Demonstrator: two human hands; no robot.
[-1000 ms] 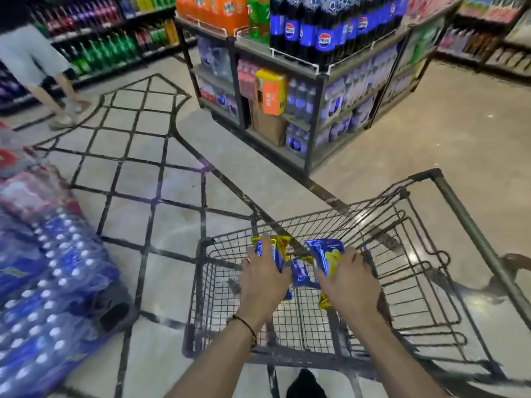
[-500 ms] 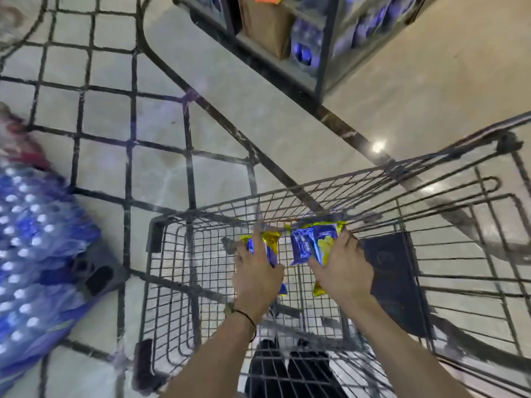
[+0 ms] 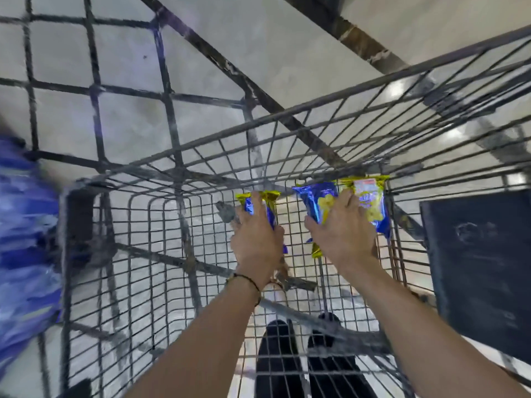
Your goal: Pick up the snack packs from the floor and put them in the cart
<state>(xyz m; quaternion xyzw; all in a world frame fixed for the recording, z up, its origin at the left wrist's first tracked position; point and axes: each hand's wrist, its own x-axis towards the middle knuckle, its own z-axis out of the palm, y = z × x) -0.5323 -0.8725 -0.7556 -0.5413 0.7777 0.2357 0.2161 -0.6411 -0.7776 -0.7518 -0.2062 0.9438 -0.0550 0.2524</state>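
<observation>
Held both hands low inside the wire cart [image 3: 201,142], close to its far wall. Gripped one blue-and-yellow snack pack [image 3: 270,203] in the left hand [image 3: 255,238], fingers curled over it. Clutched two more snack packs [image 3: 323,198] side by side under the right hand [image 3: 343,235], fingers bent across them. Stood beside blurred blue bottle packs [image 3: 24,225] at left.

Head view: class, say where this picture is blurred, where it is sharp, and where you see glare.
Head view: motion blur smears the blue stack at the left edge and the cart wires at right; the left hand, right hand and snack packs look fairly sharp; glare spots shine on the floor at upper right.
</observation>
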